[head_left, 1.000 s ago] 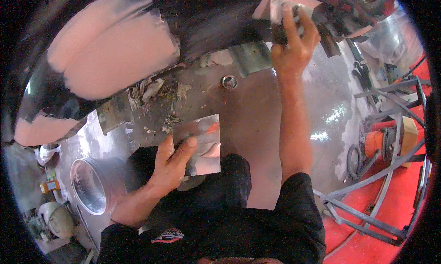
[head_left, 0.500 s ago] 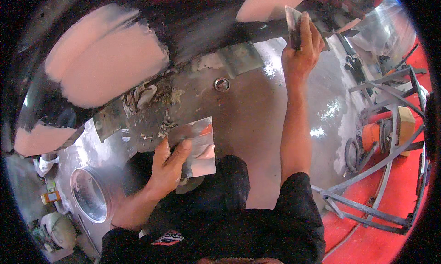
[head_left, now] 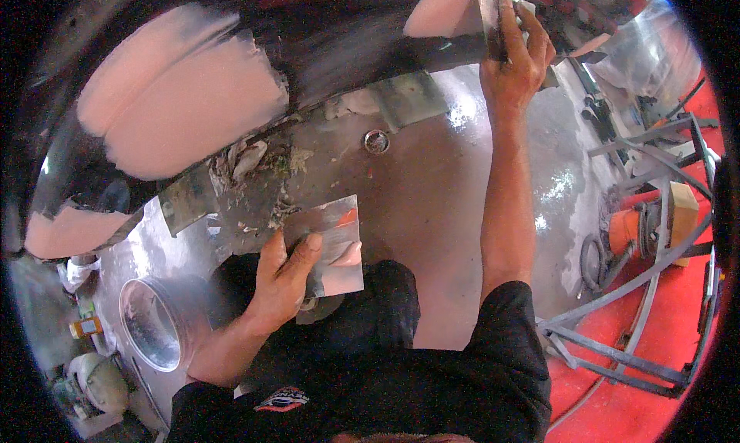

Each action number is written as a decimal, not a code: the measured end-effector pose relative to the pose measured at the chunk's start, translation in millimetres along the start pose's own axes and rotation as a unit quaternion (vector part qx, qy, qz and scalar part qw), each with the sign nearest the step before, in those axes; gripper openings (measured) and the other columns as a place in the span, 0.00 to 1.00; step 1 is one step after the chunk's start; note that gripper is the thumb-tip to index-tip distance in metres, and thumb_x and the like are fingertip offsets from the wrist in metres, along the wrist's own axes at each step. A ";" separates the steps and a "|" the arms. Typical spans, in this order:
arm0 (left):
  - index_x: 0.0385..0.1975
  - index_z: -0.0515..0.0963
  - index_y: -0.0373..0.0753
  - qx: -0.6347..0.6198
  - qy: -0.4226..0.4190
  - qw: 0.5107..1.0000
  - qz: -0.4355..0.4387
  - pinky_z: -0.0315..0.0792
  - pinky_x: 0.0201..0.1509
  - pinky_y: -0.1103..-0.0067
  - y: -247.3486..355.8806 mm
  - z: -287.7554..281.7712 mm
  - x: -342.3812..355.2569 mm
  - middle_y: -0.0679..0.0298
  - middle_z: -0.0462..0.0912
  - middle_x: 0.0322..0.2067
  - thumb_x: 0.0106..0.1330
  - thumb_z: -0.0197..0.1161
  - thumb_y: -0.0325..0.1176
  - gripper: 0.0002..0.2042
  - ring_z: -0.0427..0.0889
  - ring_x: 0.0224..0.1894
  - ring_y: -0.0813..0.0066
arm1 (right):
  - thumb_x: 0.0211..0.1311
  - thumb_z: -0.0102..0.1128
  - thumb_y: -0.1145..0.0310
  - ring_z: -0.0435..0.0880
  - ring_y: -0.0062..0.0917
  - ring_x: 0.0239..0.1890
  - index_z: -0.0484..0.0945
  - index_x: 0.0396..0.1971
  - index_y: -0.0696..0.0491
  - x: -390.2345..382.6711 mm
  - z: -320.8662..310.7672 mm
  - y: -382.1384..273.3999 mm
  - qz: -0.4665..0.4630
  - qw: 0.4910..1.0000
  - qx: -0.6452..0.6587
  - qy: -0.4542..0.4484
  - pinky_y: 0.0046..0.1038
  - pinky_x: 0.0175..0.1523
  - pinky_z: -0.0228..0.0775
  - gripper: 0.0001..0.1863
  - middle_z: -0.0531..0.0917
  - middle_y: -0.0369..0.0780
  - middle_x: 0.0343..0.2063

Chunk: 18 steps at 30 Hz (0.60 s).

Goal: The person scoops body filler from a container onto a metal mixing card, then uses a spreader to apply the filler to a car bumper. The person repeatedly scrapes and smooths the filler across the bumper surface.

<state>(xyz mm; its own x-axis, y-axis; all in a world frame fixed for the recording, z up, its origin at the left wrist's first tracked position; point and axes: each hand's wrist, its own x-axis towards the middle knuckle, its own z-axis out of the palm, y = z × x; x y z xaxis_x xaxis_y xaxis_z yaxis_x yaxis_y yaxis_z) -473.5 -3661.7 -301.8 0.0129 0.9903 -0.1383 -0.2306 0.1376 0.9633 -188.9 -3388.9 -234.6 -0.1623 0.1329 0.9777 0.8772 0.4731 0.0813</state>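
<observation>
On the left, a metal bucket [head_left: 150, 325] is standing; beyond it, a large pink patch [head_left: 189, 96] is covering part of a black panel [head_left: 347, 42]. Nearer, the left hand [head_left: 281, 281]'s grip is clamping a shiny plate [head_left: 327, 239] bearing pink paste [head_left: 347, 254]. Far right, at a smaller pink patch [head_left: 442, 10]'s edge, the right hand [head_left: 516, 69]'s grip is pinching a flat spreader [head_left: 489, 19].

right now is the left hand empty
No, the left hand holds a flat shiny plate with a dab of pink paste on it.
</observation>
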 end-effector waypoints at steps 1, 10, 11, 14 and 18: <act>0.57 0.72 0.33 0.021 0.002 1.000 -0.009 0.69 0.59 0.74 1.0 -2.1 -0.4 0.62 0.80 0.50 0.74 0.57 0.35 0.17 0.76 0.51 0.74 | 0.42 0.63 0.75 0.76 0.39 0.55 0.80 0.56 0.44 -2.0 2.5 -2.3 0.008 1.000 0.007 0.003 0.42 0.62 0.64 0.33 0.80 0.42 0.52; 0.62 0.68 0.37 -0.001 0.003 0.999 -0.032 0.68 0.62 0.72 -0.4 -10.2 0.6 0.62 0.76 0.55 0.71 0.57 0.33 0.21 0.76 0.55 0.70 | 0.38 0.59 0.81 0.74 0.41 0.57 0.80 0.57 0.48 -65.1 8.6 -12.2 0.016 0.998 0.033 -0.048 0.40 0.63 0.63 0.36 0.76 0.46 0.57; 0.62 0.68 0.37 0.000 0.006 0.999 -0.037 0.68 0.62 0.72 -0.7 -10.3 -0.2 0.62 0.76 0.55 0.71 0.57 0.33 0.21 0.75 0.55 0.70 | 0.40 0.58 0.82 0.75 0.40 0.56 0.81 0.56 0.49 -70.2 8.1 -13.0 0.018 0.997 0.034 -0.061 0.39 0.63 0.63 0.35 0.77 0.47 0.56; 0.58 0.71 0.34 0.025 0.015 0.999 -0.014 0.69 0.58 0.74 -4.7 -6.6 -1.2 0.62 0.79 0.50 0.73 0.57 0.34 0.17 0.76 0.50 0.74 | 0.41 0.61 0.81 0.76 0.38 0.55 0.81 0.56 0.49 -78.2 -0.4 -12.8 0.035 0.996 0.031 -0.080 0.38 0.62 0.63 0.34 0.79 0.43 0.54; 0.62 0.68 0.39 0.013 0.001 0.999 -0.031 0.68 0.62 0.71 -11.4 -8.4 -2.2 0.65 0.76 0.55 0.71 0.59 0.33 0.21 0.75 0.56 0.71 | 0.45 0.63 0.80 0.77 0.38 0.54 0.81 0.55 0.46 -56.9 -15.9 0.6 0.059 0.997 0.005 -0.053 0.40 0.61 0.63 0.32 0.80 0.42 0.53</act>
<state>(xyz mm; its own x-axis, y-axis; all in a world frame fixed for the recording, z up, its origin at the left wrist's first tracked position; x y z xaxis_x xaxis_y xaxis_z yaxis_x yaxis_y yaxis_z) -479.1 -3665.5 -314.5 0.0240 0.9800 -0.1976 -0.2043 0.1983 0.9586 -172.0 -3410.0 -287.2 -0.1058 0.2787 0.9545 0.8889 0.4567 -0.0348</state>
